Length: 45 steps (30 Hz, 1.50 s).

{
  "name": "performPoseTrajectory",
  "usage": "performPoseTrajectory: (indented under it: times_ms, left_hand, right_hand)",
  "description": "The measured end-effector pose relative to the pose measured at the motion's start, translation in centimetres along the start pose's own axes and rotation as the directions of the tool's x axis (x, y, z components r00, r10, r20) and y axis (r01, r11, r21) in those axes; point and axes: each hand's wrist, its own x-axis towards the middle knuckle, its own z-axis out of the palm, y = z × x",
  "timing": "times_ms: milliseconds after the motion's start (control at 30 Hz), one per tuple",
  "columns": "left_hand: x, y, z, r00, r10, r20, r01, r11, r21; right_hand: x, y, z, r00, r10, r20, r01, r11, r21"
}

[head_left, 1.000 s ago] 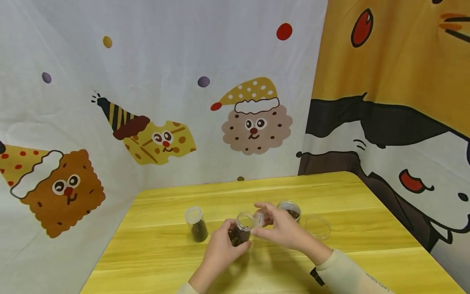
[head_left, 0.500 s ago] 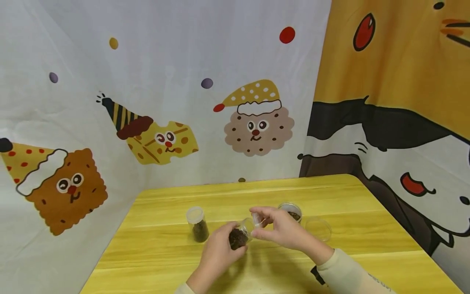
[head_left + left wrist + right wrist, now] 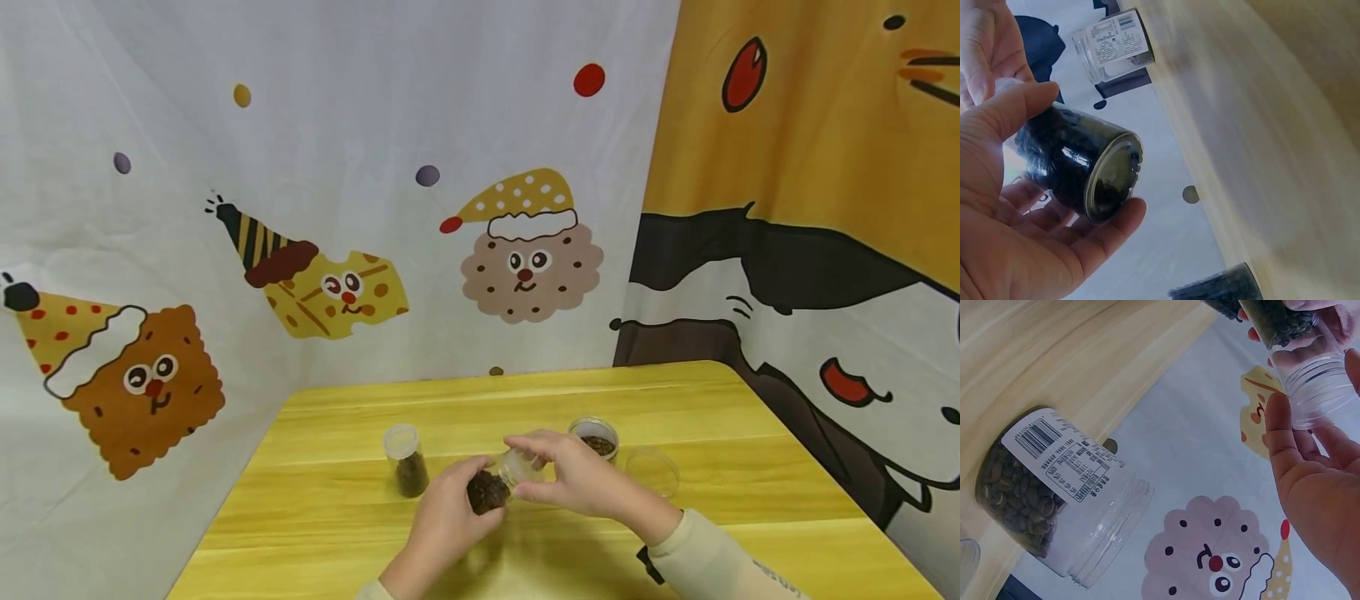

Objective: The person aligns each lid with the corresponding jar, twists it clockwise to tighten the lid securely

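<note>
My left hand [image 3: 450, 508] grips a clear jar [image 3: 487, 492] of dark, dried pieces, held tilted above the table with its mouth toward the right. In the left wrist view, the jar's base [image 3: 1116, 175] faces the camera, with the thumb over the top side and fingers beneath. At the mouth end, my right hand [image 3: 573, 475] holds a clear screw lid [image 3: 1322, 403] between thumb and fingers. The lid meets the jar's threaded rim in the right wrist view; whether it is screwed on I cannot tell.
A capped jar [image 3: 407, 462] with dark contents stands to the left. Behind the right hand is an uncapped, labelled jar [image 3: 1066, 487] of brown, shell-like pieces. A loose clear lid [image 3: 652, 472] lies to its right. A patterned cloth [image 3: 375, 125] hangs behind the table.
My left hand has tipped the jar further over toward the right. The lid in my right hand, apart from the mouth before, has come against the rim. The head view has shifted slightly.
</note>
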Motion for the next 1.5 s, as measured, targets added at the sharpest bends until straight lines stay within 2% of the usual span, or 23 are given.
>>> performPoseTrajectory:
  times_ms: [167,367,633,733,833,1000,1067,1233,1500]
  left_hand:
    - [-0.1,-0.2,-0.1,0.999,0.025,0.024,-0.024,0.999,-0.026]
    - [-0.2,-0.2,-0.3,0.998,0.064,0.026,-0.064,0.998,0.016]
    - [-0.7,0.1,-0.3,0.996,0.093,0.006,-0.093,0.99,0.105]
    - [-0.7,0.1,-0.3,0.996,0.091,-0.006,-0.09,0.99,0.104]
    - [-0.6,-0.1,-0.2,0.998,0.061,-0.015,-0.06,0.996,0.069]
    - [-0.3,-0.2,-0.3,1.0,0.013,-0.028,-0.013,1.0,0.007]
    - [-0.3,-0.2,-0.3,1.0,0.003,-0.026,-0.003,1.0,0.003]
    - [-0.3,-0.1,-0.2,1.0,-0.002,-0.011,0.002,1.0,0.0]
    - [-0.5,0.0,0.0,1.0,-0.014,0.008,0.015,1.0,-0.018]
  right_hand:
    - [-0.1,0.0,0.0,0.999,-0.038,-0.003,0.038,0.999,-0.02]
    - [0.1,-0.1,0.1,0.996,-0.089,-0.018,0.088,0.995,-0.047]
    - [0.1,-0.4,0.3,0.999,-0.046,-0.003,0.046,0.998,-0.051]
    - [0.1,-0.5,0.3,0.999,-0.036,-0.001,0.036,0.998,-0.044]
    - [0.1,-0.4,0.5,1.0,-0.025,-0.012,0.025,1.0,-0.018]
    - [0.1,-0.2,1.2,0.996,-0.005,-0.084,0.008,0.999,0.035]
    - [0.1,-0.1,1.4,0.992,-0.007,-0.127,0.01,1.0,0.021]
    - [0.2,-0.3,1.5,0.967,-0.046,-0.252,0.041,0.999,-0.025]
    - [0.3,-0.5,2.1,0.929,-0.045,-0.367,0.101,0.986,0.135]
